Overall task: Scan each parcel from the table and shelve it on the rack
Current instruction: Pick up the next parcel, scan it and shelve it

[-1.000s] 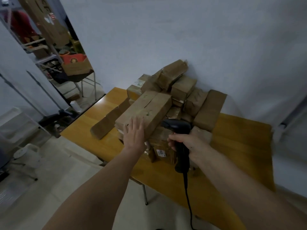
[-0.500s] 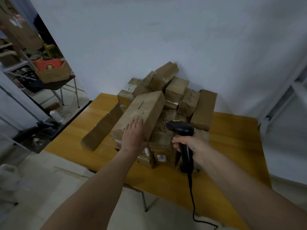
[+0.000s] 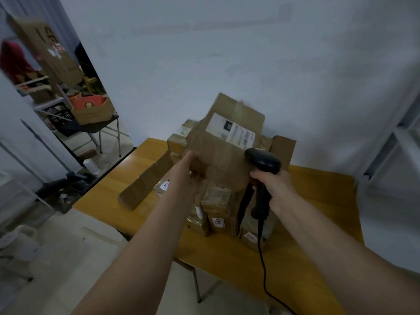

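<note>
Here the left hand [image 3: 189,171] reaches forward, its grip clasping the lower left edge of a brown parcel [image 3: 223,153] tilted up above the pile, white label [image 3: 230,132] facing the camera. Just right of it, the right hand [image 3: 273,189] has its grip wrapped round the handle of a black scanner [image 3: 262,163], head beside the label. More parcels [image 3: 216,208] lie heaped on the wooden bench [image 3: 227,251] beneath.

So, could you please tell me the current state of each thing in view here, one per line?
Lifted parcel: tipped up off the pile, label side facing the camera.
Label: stuck on the parcel's upper part, print blurred.
Left hand: grips the parcel's lower left edge.
Right hand: grips the scanner handle.
Scanner: held upright, head near the label, cable hanging.
Parcel pile: stacked on the table.
</note>
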Tool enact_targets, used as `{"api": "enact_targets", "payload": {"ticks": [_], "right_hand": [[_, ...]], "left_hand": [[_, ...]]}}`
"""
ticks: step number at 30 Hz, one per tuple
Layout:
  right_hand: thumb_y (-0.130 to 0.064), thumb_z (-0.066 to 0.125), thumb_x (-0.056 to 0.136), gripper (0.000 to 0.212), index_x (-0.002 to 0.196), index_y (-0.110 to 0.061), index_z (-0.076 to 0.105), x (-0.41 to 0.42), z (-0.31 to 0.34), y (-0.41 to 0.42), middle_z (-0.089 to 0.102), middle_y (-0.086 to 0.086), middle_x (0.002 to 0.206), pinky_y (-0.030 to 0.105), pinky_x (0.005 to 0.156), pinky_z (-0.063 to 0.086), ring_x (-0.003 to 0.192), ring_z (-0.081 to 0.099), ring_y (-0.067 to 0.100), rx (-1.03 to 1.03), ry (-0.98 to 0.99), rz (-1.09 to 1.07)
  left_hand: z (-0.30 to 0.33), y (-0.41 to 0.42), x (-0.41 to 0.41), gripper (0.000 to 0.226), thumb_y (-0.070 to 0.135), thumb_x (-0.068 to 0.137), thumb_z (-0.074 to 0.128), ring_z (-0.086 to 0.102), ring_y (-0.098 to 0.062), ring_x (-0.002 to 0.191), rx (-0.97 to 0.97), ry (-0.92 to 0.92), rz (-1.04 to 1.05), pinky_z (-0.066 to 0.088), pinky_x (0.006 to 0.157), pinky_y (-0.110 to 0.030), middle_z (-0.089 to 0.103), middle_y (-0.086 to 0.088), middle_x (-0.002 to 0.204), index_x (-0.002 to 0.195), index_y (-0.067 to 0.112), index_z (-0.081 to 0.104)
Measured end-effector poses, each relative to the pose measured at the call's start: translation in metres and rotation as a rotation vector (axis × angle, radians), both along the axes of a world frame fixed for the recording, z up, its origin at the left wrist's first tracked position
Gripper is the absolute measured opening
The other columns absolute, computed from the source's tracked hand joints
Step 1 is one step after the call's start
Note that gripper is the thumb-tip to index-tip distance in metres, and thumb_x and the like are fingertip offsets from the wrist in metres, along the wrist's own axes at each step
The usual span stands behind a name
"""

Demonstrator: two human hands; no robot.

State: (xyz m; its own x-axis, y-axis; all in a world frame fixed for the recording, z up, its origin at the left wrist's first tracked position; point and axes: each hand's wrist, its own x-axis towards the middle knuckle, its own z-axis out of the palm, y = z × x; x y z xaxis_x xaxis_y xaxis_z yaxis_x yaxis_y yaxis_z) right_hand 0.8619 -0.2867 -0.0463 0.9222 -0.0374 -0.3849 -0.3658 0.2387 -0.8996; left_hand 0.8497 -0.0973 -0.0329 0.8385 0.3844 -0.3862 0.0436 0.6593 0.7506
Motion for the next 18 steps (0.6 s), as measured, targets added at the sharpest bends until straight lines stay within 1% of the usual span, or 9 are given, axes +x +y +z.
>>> {"api": "enact_targets", "payload": {"ticks": [2,4,6,9,10,12,14,16,18], "right_hand": [[-0.006,0.075,0.078,0.031,0.107,-0.01,0.067,-0.001,-0.002,-0.006,0.068,0.012,0.1,0.044,0.09,0.052,0.091,0.064,0.028,0.008,0.018,-0.01],[-0.006,0.075,0.078,0.036,0.113,-0.011,0.066,-0.001,-0.005,-0.014,0.068,0.011,0.102,0.046,0.09,0.052,0.095,0.064,0.03,0.007,0.038,-0.01],[-0.005,0.073,0.079,0.034,0.111,-0.012,0.066,-0.001,-0.008,-0.024,0.069,0.009,0.098,0.04,0.079,0.055,0.09,0.065,0.028,-0.028,0.026,-0.012],[-0.007,0.073,0.079,0.024,0.097,-0.021,0.065,-0.003,-0.008,-0.034,0.068,0.002,0.088,0.028,0.058,0.048,0.08,0.064,0.018,-0.107,-0.025,0.014],[-0.007,0.073,0.079,0.023,0.092,-0.023,0.063,-0.004,-0.006,-0.036,0.068,0.001,0.086,0.026,0.055,0.046,0.078,0.064,0.016,-0.128,-0.041,0.029],[-0.006,0.073,0.079,0.024,0.087,-0.026,0.061,-0.004,-0.004,-0.041,0.068,0.002,0.086,0.025,0.056,0.046,0.079,0.065,0.016,-0.164,-0.085,0.055],[-0.006,0.073,0.079,0.024,0.087,-0.025,0.061,-0.004,0.0,-0.047,0.068,0.003,0.088,0.025,0.057,0.047,0.08,0.065,0.017,-0.191,-0.115,0.064],[-0.006,0.072,0.08,0.024,0.087,-0.025,0.06,-0.003,0.004,-0.054,0.067,0.002,0.087,0.021,0.055,0.046,0.079,0.063,0.015,-0.221,-0.14,0.074],[-0.004,0.07,0.08,0.025,0.087,-0.026,0.06,-0.003,0.007,-0.06,0.066,0.0,0.086,0.016,0.05,0.044,0.077,0.062,0.011,-0.256,-0.174,0.09]], "left_hand": [[-0.019,-0.007,-0.01,0.037,0.005,0.078,0.069,0.056,-0.031,0.1,-0.181,0.084,-0.069,0.056,0.07,-0.05,0.053,-0.014,0.116,0.111,0.008,0.053],[-0.038,-0.007,-0.02,0.052,0.0,0.068,0.07,0.056,-0.035,0.102,-0.207,0.119,-0.191,0.056,0.067,-0.052,0.053,-0.014,0.117,0.116,0.008,0.052],[-0.05,-0.002,-0.028,0.064,-0.002,0.062,0.074,0.059,-0.04,0.107,-0.101,0.162,-0.423,0.056,0.077,-0.056,0.058,-0.016,0.12,0.122,0.009,0.053],[-0.053,0.002,-0.029,0.074,0.0,0.058,0.084,0.064,-0.034,0.108,0.186,0.285,-0.707,0.055,0.085,-0.05,0.066,-0.012,0.12,0.125,0.016,0.058],[-0.052,0.0,-0.027,0.074,0.003,0.057,0.087,0.064,-0.031,0.107,0.261,0.328,-0.731,0.057,0.083,-0.046,0.066,-0.01,0.118,0.124,0.018,0.059],[-0.05,-0.004,-0.02,0.076,0.01,0.051,0.089,0.066,-0.023,0.099,0.381,0.386,-0.733,0.059,0.07,-0.035,0.07,-0.006,0.11,0.122,0.016,0.061],[-0.047,-0.007,-0.014,0.084,0.009,0.05,0.089,0.065,-0.022,0.098,0.433,0.367,-0.772,0.057,0.061,-0.029,0.068,-0.007,0.116,0.128,0.013,0.057],[-0.046,-0.01,-0.008,0.097,0.002,0.05,0.09,0.06,-0.028,0.11,0.468,0.316,-0.822,0.059,0.067,-0.035,0.059,-0.009,0.13,0.137,0.019,0.05],[-0.044,-0.012,-0.001,0.105,-0.003,0.051,0.089,0.053,-0.035,0.122,0.471,0.272,-0.843,0.056,0.086,-0.05,0.052,-0.008,0.137,0.14,0.027,0.044]]}}
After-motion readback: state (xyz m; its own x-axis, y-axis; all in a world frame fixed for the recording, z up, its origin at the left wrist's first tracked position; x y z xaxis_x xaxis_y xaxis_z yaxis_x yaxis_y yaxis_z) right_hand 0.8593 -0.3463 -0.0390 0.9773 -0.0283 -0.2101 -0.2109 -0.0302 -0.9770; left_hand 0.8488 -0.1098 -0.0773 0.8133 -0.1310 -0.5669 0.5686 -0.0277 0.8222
